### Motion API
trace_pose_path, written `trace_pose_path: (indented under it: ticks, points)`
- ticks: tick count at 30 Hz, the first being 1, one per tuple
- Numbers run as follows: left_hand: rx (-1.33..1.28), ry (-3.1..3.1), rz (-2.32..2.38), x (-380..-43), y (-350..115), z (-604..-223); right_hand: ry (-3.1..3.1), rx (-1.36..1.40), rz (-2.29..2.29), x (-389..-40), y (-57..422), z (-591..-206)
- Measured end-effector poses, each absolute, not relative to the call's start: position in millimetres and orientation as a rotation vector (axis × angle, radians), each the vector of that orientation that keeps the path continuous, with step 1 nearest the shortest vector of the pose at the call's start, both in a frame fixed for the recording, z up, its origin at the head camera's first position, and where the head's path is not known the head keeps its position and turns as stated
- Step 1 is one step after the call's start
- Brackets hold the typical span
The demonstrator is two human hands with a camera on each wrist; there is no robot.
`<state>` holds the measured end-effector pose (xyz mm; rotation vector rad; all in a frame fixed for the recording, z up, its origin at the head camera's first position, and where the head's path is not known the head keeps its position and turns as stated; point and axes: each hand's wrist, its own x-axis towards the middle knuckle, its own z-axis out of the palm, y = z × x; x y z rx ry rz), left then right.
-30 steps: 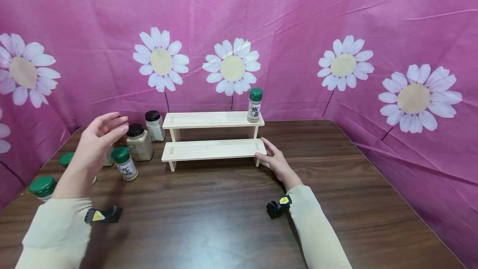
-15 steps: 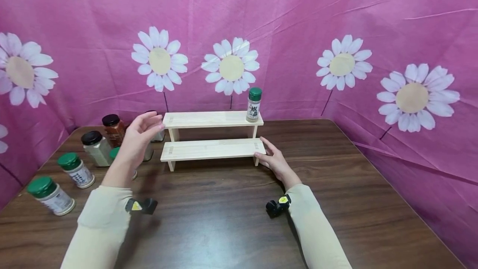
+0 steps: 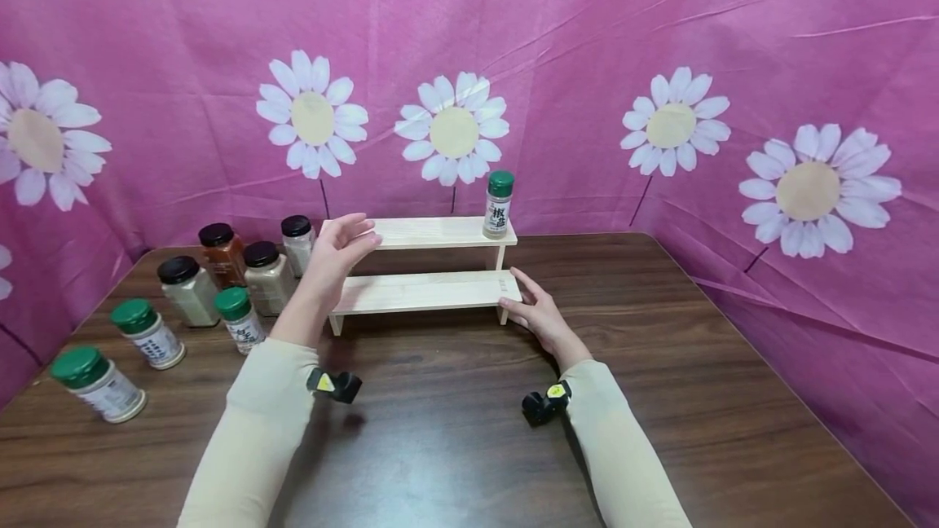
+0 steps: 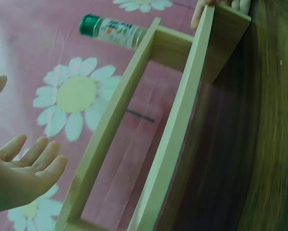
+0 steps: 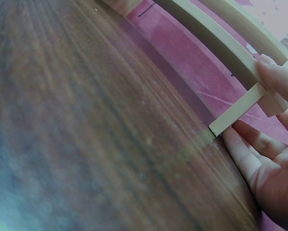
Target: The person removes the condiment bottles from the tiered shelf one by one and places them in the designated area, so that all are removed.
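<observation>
A two-tier wooden shelf rack (image 3: 425, 292) stands on the table. At its lower right end my right hand (image 3: 541, 318) grips the board; the right wrist view shows the thumb (image 5: 278, 79) against the board and the fingers around the end by the leg. My left hand (image 3: 332, 267) hovers before the rack's left end, holding nothing. Its fingers are spread loosely in the left wrist view, thumb apart from the fingers (image 4: 38, 156). A green-capped seasoning bottle (image 3: 497, 205) stands upright on the right end of the upper tier.
Left of the rack stand several seasoning containers: green-capped bottles (image 3: 110, 389) in front, and black-capped jars behind, among them a red-brown jar (image 3: 223, 255) and a pale jar (image 3: 188, 293). A pink cloth (image 3: 572, 39) with daisies hangs behind the brown wooden table (image 3: 440, 430).
My left hand has moved right, from over the jars to the rack's left end, uncovering the containers behind it. The right hand keeps its grip on the rack.
</observation>
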<state>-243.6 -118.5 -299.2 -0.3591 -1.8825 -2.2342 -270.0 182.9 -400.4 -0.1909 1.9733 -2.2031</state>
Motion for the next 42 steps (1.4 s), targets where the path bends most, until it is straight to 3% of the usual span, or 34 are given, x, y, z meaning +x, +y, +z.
trace_pose_path:
  ticks: [27,42]
  points:
    - [-0.215,-1.987,-2.196,-296.0,-16.7,-286.0,1.991,-0.152,-2.201,-268.9,181.0,-397.3]
    - [-0.197,-2.196,-1.882,-307.5,28.9,-280.6,1.997,-0.155,-2.201,-269.0,180.7,-396.9]
